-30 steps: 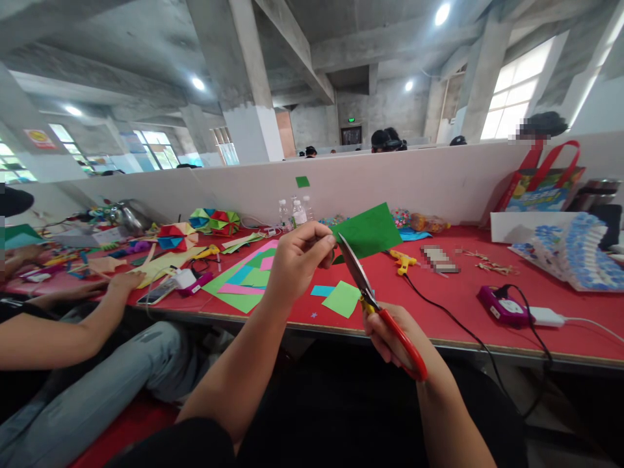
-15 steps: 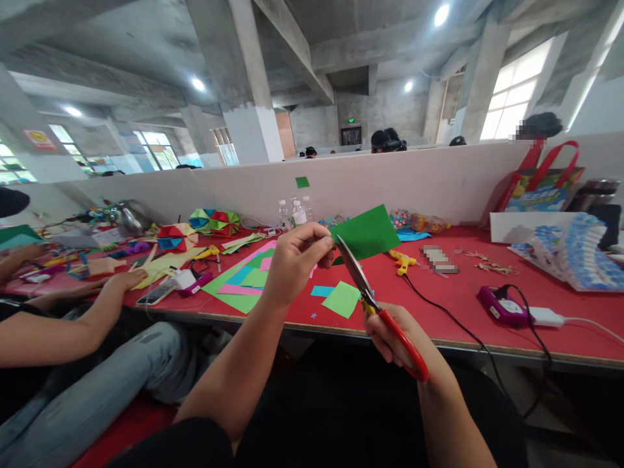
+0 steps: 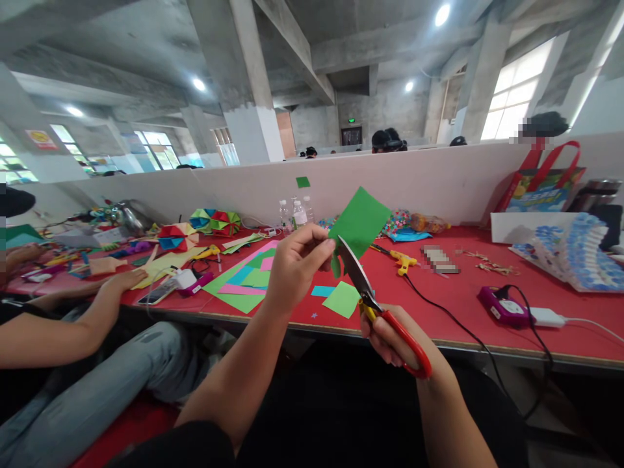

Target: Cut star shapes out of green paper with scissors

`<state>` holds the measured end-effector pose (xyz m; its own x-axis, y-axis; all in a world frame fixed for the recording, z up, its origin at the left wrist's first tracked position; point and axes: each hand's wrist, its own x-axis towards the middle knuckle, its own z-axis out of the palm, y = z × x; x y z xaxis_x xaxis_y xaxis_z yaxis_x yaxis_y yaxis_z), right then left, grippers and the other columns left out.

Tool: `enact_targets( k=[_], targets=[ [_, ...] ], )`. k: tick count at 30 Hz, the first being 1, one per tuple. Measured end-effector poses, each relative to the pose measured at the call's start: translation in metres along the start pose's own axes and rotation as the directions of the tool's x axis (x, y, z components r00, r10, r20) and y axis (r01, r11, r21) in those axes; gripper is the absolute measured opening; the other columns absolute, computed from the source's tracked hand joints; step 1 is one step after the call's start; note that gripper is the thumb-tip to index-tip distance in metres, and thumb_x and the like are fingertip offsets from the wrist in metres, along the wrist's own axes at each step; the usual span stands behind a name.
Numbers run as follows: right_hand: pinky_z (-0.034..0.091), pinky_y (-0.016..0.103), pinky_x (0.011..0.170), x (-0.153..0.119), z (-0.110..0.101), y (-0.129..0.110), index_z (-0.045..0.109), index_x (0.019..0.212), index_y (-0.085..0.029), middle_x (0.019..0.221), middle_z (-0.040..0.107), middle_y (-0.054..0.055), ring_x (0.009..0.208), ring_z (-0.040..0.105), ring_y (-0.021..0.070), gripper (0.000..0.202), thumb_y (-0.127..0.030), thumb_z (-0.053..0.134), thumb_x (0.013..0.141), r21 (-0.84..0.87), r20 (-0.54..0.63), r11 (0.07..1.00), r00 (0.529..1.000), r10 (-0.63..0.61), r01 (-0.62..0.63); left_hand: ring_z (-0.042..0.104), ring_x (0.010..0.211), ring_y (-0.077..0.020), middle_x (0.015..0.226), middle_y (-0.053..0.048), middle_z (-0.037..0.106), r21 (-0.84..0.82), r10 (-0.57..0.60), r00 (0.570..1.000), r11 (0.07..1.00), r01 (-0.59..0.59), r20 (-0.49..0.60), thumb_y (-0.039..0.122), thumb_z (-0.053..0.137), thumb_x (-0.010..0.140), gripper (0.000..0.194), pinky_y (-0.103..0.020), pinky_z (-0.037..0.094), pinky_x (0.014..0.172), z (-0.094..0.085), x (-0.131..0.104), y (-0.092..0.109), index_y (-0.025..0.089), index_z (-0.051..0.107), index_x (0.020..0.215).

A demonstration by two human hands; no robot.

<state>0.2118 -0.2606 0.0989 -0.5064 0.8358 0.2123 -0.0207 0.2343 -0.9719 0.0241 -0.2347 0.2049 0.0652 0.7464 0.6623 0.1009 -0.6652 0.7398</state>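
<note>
Pinched between the fingers of my left hand [image 3: 299, 263] is a dark green sheet of paper [image 3: 363, 220], raised above the table and tilted up to the right. My right hand [image 3: 392, 335] grips a pair of scissors [image 3: 361, 276] with red and yellow handles. Their blades meet the paper's lower edge close to my left fingertips, and a small curled flap of green hangs there. Below, on the table, lie a light green paper square [image 3: 342, 299] and a blue paper strip [image 3: 322, 291]. Further left, a pile of coloured papers [image 3: 246, 279] rests partly behind my left forearm.
A yellow glue gun [image 3: 402, 261] with a black cord lies right of the scissors on the red table [image 3: 439, 305]. Purple power socket [image 3: 504, 305], plastic bottles [image 3: 298, 213] and a shopping bag [image 3: 546, 179] stand further off. At left, a co-worker's arm [image 3: 104, 302] reaches over yellow paper.
The green paper has turned, its free end swinging upward and left. A small cut flap now hangs beneath it. The scissors' blades have spread slightly at the paper's edge.
</note>
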Motion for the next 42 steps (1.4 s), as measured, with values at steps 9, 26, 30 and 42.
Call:
enact_targets(
  k=[9,26,30,42],
  targets=[
    [0.023,0.016,0.032,0.000,0.006,0.000,0.053,0.081,-0.016,0.044,0.045,-0.007,0.032,0.032,0.0048,0.046,-0.061,0.046,0.088,0.019,0.011,1.000,1.000,-0.012,0.012,0.047,0.048,-0.0056,0.052,0.005,0.052,-0.002,0.042,0.996,0.999,-0.043,-0.080,0.025,0.062,0.081,0.014,-0.019,0.042,0.048,0.008,-0.005,-0.004,0.019,0.056,0.069],
    [0.020,0.019,0.036,0.000,-0.006,-0.002,0.050,0.074,-0.018,0.040,0.040,-0.008,0.032,0.027,0.0050,0.053,-0.070,0.048,0.084,-0.071,0.047,0.997,0.998,-0.039,0.042,0.044,0.046,-0.0053,0.051,0.005,0.047,0.155,-0.028,0.985,0.988,0.001,0.168,0.017,0.060,0.078,0.013,-0.019,0.035,0.045,-0.017,0.005,0.013,0.018,0.057,0.066],
    [0.020,0.020,0.035,0.002,-0.005,0.000,0.050,0.074,-0.018,0.039,0.040,-0.008,0.031,0.028,0.0051,0.055,-0.072,0.048,0.082,-0.089,0.042,0.996,0.999,-0.009,0.012,0.042,0.047,-0.0055,0.052,0.005,0.047,0.192,-0.026,0.981,0.981,-0.012,0.193,0.018,0.060,0.078,0.013,-0.019,0.034,0.044,-0.020,0.007,0.014,0.018,0.057,0.066],
    [0.019,0.017,0.030,0.005,0.004,0.002,0.051,0.074,-0.018,0.038,0.040,-0.008,0.029,0.028,0.0043,0.056,-0.073,0.049,0.081,0.015,0.006,1.000,1.000,-0.020,0.019,0.047,0.047,-0.0058,0.051,0.005,0.051,0.058,-0.029,0.995,0.998,0.024,0.098,0.018,0.061,0.079,0.014,-0.019,0.038,0.047,-0.010,0.004,0.008,0.018,0.056,0.066]
  ],
)
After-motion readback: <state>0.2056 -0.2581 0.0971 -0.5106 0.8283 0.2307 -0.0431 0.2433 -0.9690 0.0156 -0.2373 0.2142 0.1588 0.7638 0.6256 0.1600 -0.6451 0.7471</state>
